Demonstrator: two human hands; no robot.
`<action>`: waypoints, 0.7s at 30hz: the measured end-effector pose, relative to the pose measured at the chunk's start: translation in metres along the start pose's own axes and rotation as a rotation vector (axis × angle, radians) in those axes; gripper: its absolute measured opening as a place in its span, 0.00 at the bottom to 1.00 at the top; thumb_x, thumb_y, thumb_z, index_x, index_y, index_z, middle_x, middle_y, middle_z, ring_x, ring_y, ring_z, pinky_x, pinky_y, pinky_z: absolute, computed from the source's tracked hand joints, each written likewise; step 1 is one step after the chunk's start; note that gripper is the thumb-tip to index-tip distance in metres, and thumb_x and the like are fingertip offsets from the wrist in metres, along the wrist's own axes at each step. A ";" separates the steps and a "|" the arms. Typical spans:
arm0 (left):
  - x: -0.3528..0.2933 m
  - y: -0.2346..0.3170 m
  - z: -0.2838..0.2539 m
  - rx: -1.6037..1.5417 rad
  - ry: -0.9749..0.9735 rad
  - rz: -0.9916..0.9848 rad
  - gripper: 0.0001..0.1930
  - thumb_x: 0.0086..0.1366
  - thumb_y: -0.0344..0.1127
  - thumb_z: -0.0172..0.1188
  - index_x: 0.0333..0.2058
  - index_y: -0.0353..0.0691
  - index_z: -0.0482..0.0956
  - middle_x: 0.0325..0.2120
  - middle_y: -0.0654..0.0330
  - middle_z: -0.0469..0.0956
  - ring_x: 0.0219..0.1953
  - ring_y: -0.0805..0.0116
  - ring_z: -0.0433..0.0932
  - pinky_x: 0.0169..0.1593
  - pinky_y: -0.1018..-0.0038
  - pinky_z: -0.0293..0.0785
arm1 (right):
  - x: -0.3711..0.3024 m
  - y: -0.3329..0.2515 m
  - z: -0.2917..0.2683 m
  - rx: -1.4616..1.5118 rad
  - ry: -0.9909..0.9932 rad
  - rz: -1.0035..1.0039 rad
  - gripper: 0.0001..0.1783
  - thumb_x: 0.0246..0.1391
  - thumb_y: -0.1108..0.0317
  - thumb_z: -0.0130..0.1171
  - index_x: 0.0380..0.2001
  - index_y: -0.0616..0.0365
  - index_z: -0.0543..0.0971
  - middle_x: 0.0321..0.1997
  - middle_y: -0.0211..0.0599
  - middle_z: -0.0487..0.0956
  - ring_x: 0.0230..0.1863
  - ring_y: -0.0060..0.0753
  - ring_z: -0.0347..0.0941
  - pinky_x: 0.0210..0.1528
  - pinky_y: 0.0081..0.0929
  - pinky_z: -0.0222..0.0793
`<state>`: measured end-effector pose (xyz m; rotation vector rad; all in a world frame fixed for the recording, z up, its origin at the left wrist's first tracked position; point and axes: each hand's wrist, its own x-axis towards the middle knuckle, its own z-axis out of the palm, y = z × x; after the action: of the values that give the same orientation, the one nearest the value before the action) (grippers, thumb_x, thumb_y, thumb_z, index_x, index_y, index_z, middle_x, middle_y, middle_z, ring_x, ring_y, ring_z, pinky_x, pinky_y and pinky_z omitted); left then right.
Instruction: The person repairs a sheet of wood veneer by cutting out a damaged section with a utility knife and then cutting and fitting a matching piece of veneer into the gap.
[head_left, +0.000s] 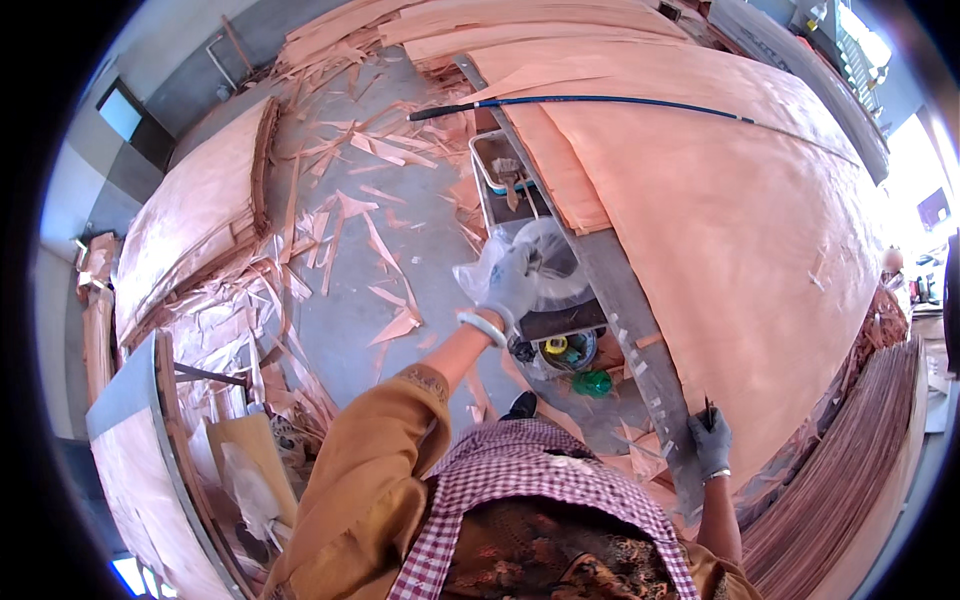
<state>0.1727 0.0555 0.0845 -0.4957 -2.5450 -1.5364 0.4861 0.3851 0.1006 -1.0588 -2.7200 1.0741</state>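
My left hand [508,290], in a pale glove, reaches out over the side of the workbench. Its fingers are closed on a clear plastic bag [482,262], partly hidden by the glare. Beside it, a white round roll [552,262] lies in clear plastic on a shelf under the bench edge. At the near end of the bench, my right hand [711,442] wears a grey glove and rests by the edge of a large pinkish veneer sheet [720,230]. A thin dark pointed tool [709,408] sticks up from its closed fingers; its exact kind is too small to tell.
A long blue rod [600,99] with a black handle lies across the veneer. A white tub [482,150] with a brush stands beyond the roll. Below are a bucket [580,350] and a green item [592,384]. Veneer scraps [375,240] litter the floor; veneer stacks [200,220] stand left and right.
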 end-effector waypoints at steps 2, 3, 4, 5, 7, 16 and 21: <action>0.035 -0.013 -0.011 0.019 0.016 -0.009 0.09 0.54 0.25 0.53 0.35 0.37 0.75 0.31 0.50 0.76 0.34 0.58 0.76 0.40 0.70 0.72 | 0.007 0.024 0.000 0.126 -0.037 -0.016 0.07 0.47 0.69 0.62 0.25 0.58 0.74 0.18 0.25 0.71 0.19 0.15 0.63 0.22 0.17 0.60; 0.054 -0.024 -0.020 0.032 0.036 -0.015 0.09 0.54 0.25 0.53 0.35 0.37 0.75 0.31 0.50 0.76 0.34 0.57 0.76 0.40 0.69 0.72 | 0.009 0.020 0.000 0.158 -0.068 0.028 0.06 0.48 0.70 0.61 0.26 0.58 0.74 0.18 0.26 0.71 0.19 0.15 0.63 0.22 0.16 0.59; 0.076 -0.031 -0.036 0.129 0.072 0.051 0.10 0.54 0.27 0.54 0.36 0.38 0.75 0.33 0.49 0.76 0.37 0.54 0.76 0.42 0.65 0.72 | 0.012 0.008 -0.003 0.188 -0.095 0.068 0.05 0.49 0.70 0.60 0.27 0.58 0.75 0.19 0.26 0.72 0.18 0.15 0.64 0.21 0.15 0.59; 0.095 -0.037 -0.052 0.178 0.078 -0.005 0.09 0.54 0.29 0.54 0.36 0.38 0.75 0.33 0.48 0.75 0.37 0.51 0.75 0.42 0.63 0.71 | 0.014 -0.005 -0.006 0.218 -0.122 0.111 0.05 0.50 0.70 0.59 0.29 0.59 0.75 0.19 0.26 0.72 0.18 0.15 0.64 0.21 0.15 0.59; 0.142 -0.059 -0.089 0.294 0.134 -0.024 0.09 0.54 0.33 0.53 0.35 0.39 0.75 0.34 0.47 0.75 0.40 0.47 0.74 0.43 0.60 0.70 | 0.014 -0.053 -0.007 0.399 -0.101 0.203 0.05 0.51 0.71 0.57 0.32 0.60 0.76 0.20 0.26 0.73 0.17 0.17 0.64 0.20 0.15 0.60; 0.308 -0.198 -0.169 0.823 0.126 0.004 0.15 0.55 0.41 0.54 0.41 0.44 0.77 0.43 0.49 0.75 0.53 0.48 0.67 0.53 0.60 0.66 | 0.028 -0.210 0.099 0.596 -0.306 0.091 0.10 0.54 0.79 0.52 0.40 0.62 0.77 0.33 0.27 0.76 0.28 0.14 0.66 0.27 0.14 0.62; 0.338 -0.132 -0.173 0.754 -0.675 -0.033 0.16 0.53 0.44 0.55 0.37 0.43 0.80 0.34 0.50 0.79 0.38 0.53 0.79 0.41 0.62 0.74 | 0.068 -0.292 0.140 0.606 -0.349 0.031 0.12 0.55 0.72 0.55 0.43 0.59 0.78 0.37 0.26 0.77 0.26 0.10 0.64 0.25 0.12 0.59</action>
<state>-0.2000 -0.0820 0.1488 -0.9565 -3.3245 -0.3122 0.2268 0.1886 0.1591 -0.8683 -2.3086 2.0702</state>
